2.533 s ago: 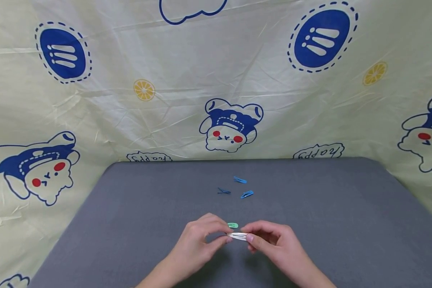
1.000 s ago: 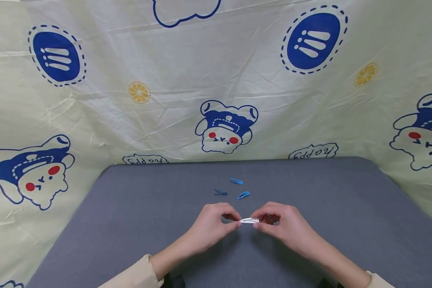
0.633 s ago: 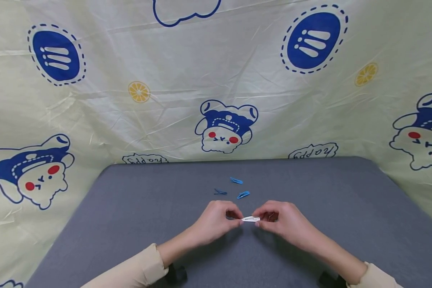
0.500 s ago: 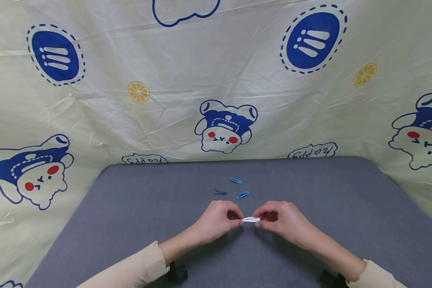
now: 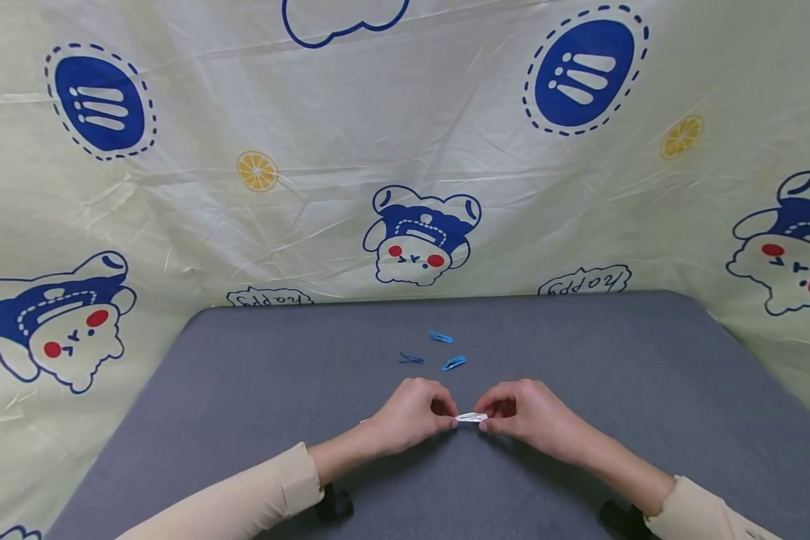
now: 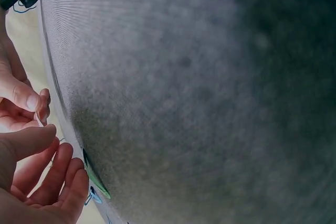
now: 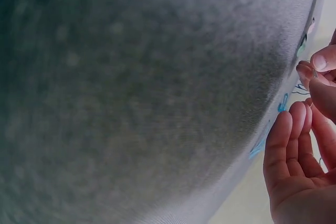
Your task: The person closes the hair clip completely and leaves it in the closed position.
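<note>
A white snap hair clip (image 5: 471,417) is held level above the table between my two hands. My left hand (image 5: 415,416) pinches its left end between thumb and fingers. Its right end sits in a pinch of my right hand (image 5: 529,416). In the left wrist view the clip shows edge-on as a thin sliver between the fingertips. A green hair clip (image 6: 95,176) lies on the table beyond the left hand's fingers; in the head view that hand hides it.
Past the hands lie two bright blue hair clips (image 5: 454,363) and a dark blue one (image 5: 410,358). They rest on a grey cloth-covered table (image 5: 277,360). A printed curtain (image 5: 324,217) hangs behind the far edge. Both wrists wear black cameras (image 5: 334,506).
Since the earliest frame both hands have carried the white clip farther out over the table and slightly right, still pinching its two ends. The green clip is now covered in the head view.
</note>
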### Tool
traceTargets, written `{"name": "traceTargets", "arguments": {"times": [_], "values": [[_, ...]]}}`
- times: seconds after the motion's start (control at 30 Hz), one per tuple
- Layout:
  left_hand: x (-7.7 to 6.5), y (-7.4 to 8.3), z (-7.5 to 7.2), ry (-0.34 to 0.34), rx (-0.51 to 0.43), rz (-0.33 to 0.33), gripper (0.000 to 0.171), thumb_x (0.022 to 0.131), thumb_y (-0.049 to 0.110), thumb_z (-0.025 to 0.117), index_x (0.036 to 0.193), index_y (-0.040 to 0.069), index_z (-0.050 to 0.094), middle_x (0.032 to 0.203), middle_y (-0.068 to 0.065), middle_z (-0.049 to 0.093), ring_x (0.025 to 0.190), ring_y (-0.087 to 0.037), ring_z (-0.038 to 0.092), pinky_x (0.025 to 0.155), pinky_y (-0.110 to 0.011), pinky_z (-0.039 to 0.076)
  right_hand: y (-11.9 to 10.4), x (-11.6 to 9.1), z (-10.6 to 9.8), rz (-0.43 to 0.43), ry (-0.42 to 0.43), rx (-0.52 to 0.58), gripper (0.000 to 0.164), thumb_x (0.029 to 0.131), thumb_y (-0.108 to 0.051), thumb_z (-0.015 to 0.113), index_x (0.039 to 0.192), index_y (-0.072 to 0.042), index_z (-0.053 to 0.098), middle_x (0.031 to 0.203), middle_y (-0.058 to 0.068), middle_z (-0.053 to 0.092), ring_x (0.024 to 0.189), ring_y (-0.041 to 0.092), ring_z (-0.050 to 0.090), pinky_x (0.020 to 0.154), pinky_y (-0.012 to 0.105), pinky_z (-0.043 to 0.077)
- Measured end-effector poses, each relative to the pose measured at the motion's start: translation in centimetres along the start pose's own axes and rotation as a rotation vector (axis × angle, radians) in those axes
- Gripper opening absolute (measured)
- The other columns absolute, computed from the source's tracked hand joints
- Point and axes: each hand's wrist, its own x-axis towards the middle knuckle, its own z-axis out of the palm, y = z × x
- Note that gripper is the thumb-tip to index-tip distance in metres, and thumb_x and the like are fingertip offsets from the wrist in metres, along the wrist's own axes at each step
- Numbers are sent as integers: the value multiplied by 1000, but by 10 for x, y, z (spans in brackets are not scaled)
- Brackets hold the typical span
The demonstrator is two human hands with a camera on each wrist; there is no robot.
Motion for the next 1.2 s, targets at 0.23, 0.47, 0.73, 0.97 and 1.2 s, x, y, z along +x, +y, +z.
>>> {"name": "traceTargets", "arguments": {"times": [0.23, 0.47, 0.73, 0.97, 1.2], "values": [[2, -3, 1, -33, 32, -4, 5, 82, 7, 78, 80, 10, 75, 72, 14, 59, 65, 2, 53, 60, -17, 45, 5, 4, 1, 6, -18, 4, 11, 84, -12, 78, 93, -14, 74, 79, -8, 67, 70, 7, 61, 63, 25, 50], [4, -4, 2, -60, 90, 14, 7, 83, 6, 78, 79, 11, 74, 76, 13, 56, 69, 2, 52, 63, -16, 44, 8, 8, 2, 29, -48, -5, 9, 84, -13, 78, 91, -16, 74, 77, -9, 66, 68, 8, 60, 60, 25, 49], [5, -7, 3, -54, 111, 9, 6, 83, 8, 78, 80, 11, 75, 78, 11, 56, 73, 0, 52, 66, -16, 43, 11, 11, 3, 14, -55, -7, 10, 83, -13, 79, 90, -16, 74, 75, -10, 65, 66, 7, 59, 58, 25, 49], [4, -9, 4, -37, 88, -2, 5, 83, 9, 79, 81, 10, 75, 77, 11, 55, 74, -2, 52, 67, -18, 43, 12, 12, 3, 7, -58, -17, 11, 82, -11, 79, 90, -16, 74, 74, -10, 65, 66, 6, 59, 58, 24, 48], [4, -9, 5, -37, 90, 2, 5, 82, 9, 79, 80, 11, 76, 77, 11, 56, 74, -3, 52, 66, -17, 42, 14, 12, 4, 2, -52, -25, 11, 81, -12, 80, 89, -17, 73, 73, -10, 64, 65, 5, 59, 58, 23, 47]]}}
